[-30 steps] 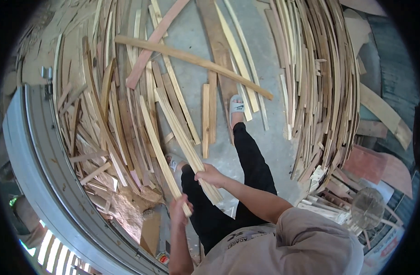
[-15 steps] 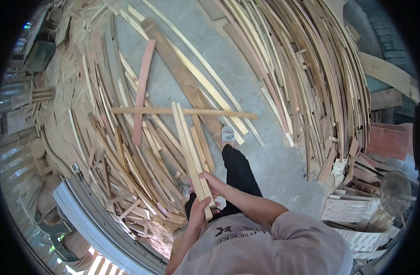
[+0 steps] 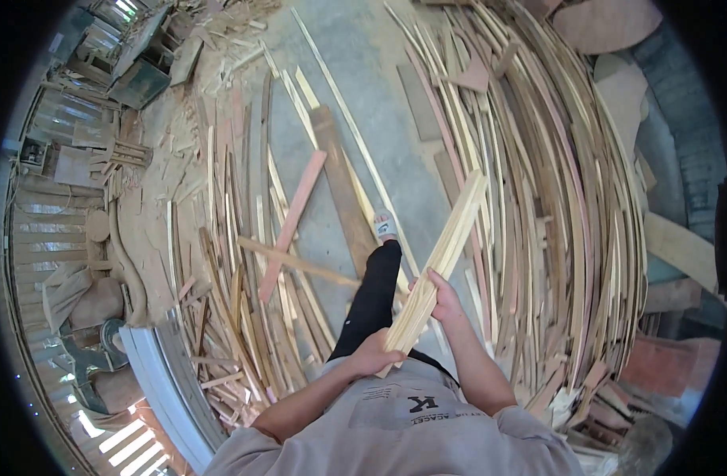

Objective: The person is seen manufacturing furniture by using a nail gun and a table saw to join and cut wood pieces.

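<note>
From the head view, I hold a bundle of pale wood strips [image 3: 439, 266] in both hands, in front of my body. My left hand [image 3: 373, 355] is closed around the lower end of the bundle, near my chest. My right hand [image 3: 443, 295] is wrapped around it a little higher. The bundle points up and to the right, well above the concrete floor [image 3: 355, 87], and its upper end is over the big curved pile of strips [image 3: 554, 238] on my right. On my left lies a looser heap of offcuts [image 3: 236, 278], with a reddish plank [image 3: 293, 222] and a brown board [image 3: 343, 190] across it. My foot in a sandal [image 3: 385, 228] stands between the two piles. I judge I am carrying gathered strips; the next move needs both hands to keep them tight and aligned.
</note>
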A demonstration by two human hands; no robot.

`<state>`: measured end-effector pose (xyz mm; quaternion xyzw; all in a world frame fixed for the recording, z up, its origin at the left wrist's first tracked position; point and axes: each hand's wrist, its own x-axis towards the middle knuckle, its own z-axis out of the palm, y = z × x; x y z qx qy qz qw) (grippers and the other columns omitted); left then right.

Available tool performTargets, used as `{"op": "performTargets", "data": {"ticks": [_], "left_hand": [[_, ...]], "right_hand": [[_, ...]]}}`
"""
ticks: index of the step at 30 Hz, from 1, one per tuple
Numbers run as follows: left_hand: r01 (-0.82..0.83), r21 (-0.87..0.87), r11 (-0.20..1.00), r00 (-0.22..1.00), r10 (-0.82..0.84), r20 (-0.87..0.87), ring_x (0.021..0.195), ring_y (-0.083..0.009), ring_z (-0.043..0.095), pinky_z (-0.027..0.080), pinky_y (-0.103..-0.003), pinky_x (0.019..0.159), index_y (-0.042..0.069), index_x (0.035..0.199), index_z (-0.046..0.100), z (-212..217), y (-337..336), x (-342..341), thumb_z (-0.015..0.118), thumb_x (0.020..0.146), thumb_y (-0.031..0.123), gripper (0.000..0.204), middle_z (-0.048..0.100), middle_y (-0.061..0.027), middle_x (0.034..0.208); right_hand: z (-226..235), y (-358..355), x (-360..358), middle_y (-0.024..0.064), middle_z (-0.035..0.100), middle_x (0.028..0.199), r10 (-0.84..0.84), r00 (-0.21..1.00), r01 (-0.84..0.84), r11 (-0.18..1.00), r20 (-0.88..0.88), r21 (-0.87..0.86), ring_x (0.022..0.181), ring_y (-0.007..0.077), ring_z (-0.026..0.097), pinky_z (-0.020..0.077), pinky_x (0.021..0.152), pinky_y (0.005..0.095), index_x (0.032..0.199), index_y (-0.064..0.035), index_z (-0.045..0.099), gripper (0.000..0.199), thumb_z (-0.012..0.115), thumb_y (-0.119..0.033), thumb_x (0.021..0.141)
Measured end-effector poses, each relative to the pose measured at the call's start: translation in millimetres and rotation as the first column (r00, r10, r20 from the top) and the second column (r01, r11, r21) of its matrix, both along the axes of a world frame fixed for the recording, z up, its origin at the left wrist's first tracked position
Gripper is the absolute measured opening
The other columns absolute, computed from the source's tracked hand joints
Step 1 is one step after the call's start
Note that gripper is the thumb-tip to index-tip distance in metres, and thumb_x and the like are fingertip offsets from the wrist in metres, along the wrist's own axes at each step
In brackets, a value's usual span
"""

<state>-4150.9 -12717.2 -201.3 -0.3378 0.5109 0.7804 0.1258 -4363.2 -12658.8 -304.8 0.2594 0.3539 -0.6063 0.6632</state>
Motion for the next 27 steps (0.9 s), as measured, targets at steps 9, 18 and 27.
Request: {"op": "performTargets", "data": {"ticks": [9,18,27], "left_hand": [[-0.015,-0.333,0.943,0.993,-0.026,-0.118,0.088,-0.0199,0.059,0.048,-0.033,0.08,-0.001,0.12,0.046,-59.1,-311.2,-242.3,0.069,0.072,0.017,0.057,0.059,-0.0132,0.096],[-0.066,-0.422,0.904,0.962,-0.054,-0.266,0.105,-0.0265,0.057,0.044,-0.037,0.093,0.0,0.129,0.043,14.7,-611.9,-481.6,0.073,0.077,0.023,0.065,0.059,-0.0161,0.11],[-0.505,0.377,0.776,0.839,0.544,0.006,0.1,-0.0247,0.062,0.052,-0.039,0.089,0.003,0.134,0.044,-43.3,-976.5,-682.2,0.041,0.098,0.045,0.055,0.057,-0.0133,0.119]], "right_hand": [[-5.6,-344.7,-256.7,0.0173,0.059,0.092,0.041,0.892,-0.022,0.999,-0.45,0.048,0.079,0.0311,0.061,0.0531,0.075,0.0451,0.108,0.0036,0.049,0.036,0.058,-0.012,0.077],[94.0,-632.1,-504.6,0.0124,0.058,0.083,-0.125,0.841,-0.021,0.965,-0.527,-0.262,0.074,0.0247,0.061,0.0548,0.07,0.04,0.098,0.003,0.053,0.027,0.057,-0.008,0.073],[137.1,-1029.9,-715.2,0.0094,0.061,0.085,-0.282,0.599,-0.055,0.919,-0.749,-0.39,0.073,0.0206,0.063,0.0546,0.07,0.0326,0.099,0.0022,0.056,0.022,0.064,0.003,0.079]]}}
